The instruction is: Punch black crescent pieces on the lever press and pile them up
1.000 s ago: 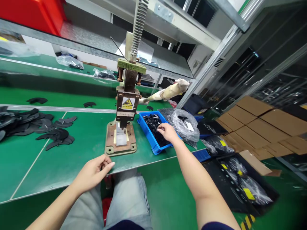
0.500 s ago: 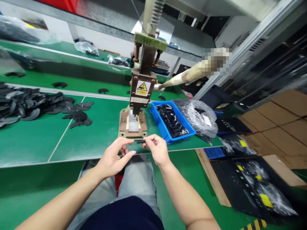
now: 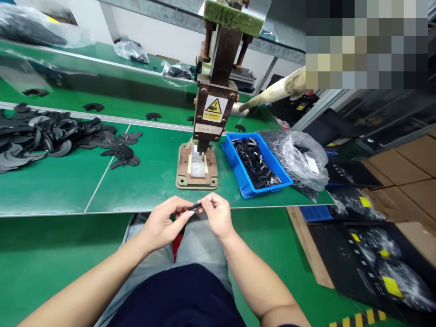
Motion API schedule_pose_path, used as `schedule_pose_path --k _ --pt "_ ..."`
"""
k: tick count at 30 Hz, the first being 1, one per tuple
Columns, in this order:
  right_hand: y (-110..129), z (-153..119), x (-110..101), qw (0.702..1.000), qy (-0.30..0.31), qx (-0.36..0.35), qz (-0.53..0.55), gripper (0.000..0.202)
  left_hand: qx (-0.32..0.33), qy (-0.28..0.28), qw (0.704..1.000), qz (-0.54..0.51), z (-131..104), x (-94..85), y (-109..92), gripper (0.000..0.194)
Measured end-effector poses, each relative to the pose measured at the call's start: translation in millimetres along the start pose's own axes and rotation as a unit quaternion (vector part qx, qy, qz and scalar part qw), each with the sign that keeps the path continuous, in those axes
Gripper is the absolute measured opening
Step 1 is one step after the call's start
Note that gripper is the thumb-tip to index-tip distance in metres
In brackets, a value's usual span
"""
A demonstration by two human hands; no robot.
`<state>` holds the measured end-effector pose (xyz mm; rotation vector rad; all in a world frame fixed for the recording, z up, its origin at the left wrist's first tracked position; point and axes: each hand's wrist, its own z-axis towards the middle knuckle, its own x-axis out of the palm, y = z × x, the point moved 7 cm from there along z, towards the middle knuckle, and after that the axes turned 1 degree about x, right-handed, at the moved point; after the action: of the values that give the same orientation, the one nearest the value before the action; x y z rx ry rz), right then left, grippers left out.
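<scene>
A small black part point(image 3: 195, 207) is held between both hands, in front of the table edge and above the lap. My left hand point(image 3: 167, 221) pinches its left end with thumb and fingers. My right hand point(image 3: 217, 215) grips its right end. Beyond the hands stands a hand press point(image 3: 213, 109) with a warning label; its brown base plate point(image 3: 183, 170) rests on the green table, and a metal block point(image 3: 198, 169) sits on the base. Right of the press is a blue bin point(image 3: 245, 190) of small black parts.
Curved black pieces point(image 3: 61, 131) are heaped at the left. The press lever point(image 3: 279, 93) extends to the upper right. A clear plastic bag point(image 3: 303, 159) lies beside the bin. Cardboard boxes point(image 3: 405, 168) stand at the far right.
My left hand has closed onto the black part, which my right hand was holding before. The view has shifted, so the press and bin appear larger and further right.
</scene>
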<state>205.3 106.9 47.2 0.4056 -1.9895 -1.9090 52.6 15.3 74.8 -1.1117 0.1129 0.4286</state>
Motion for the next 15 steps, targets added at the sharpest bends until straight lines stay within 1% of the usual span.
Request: schedule_pose_path --k 3,5,7,8,10,12,13,15 --pt "-1.7 -0.1 1.5 1.0 0.004 0.006 0.009 0.044 -0.005 -0.001 1.0 0.003 -1.0 -0.1 0.3 0.015" --pt "-2.6 0.3 1.5 1.0 0.003 0.009 0.01 0.044 -0.021 0.001 1.0 -0.004 -2.0 0.1 3.3 0.014" --pt "-2.5 0.6 0.6 1.0 0.002 0.009 0.005 0.044 -0.061 0.01 0.998 -0.03 -3.1 1.3 9.9 0.015" --pt "-2.1 0.7 0.2 1.0 0.003 0.009 0.0 0.044 -0.092 0.02 0.994 -0.056 -3.7 2.9 14.7 0.018" --pt "0.2 0.3 0.5 1.0 0.013 0.006 -0.014 0.041 -0.169 0.05 0.976 -0.127 -5.1 8.9 24.8 0.026" --pt "5.3 -0.9 4.6 0.998 0.046 -0.006 -0.034 0.037 -0.239 0.088 0.947 -0.198 -6.1 17.0 31.1 0.032" --pt "8.9 -1.7 7.5 0.996 0.068 -0.017 -0.048 0.035 -0.26 0.107 0.934 -0.222 -5.7 20.7 31.9 0.034" --pt "18.0 -2.8 12.0 0.989 0.107 -0.048 -0.087 0.034 -0.276 0.141 0.918 -0.249 -2.2 25.8 30.9 0.038"
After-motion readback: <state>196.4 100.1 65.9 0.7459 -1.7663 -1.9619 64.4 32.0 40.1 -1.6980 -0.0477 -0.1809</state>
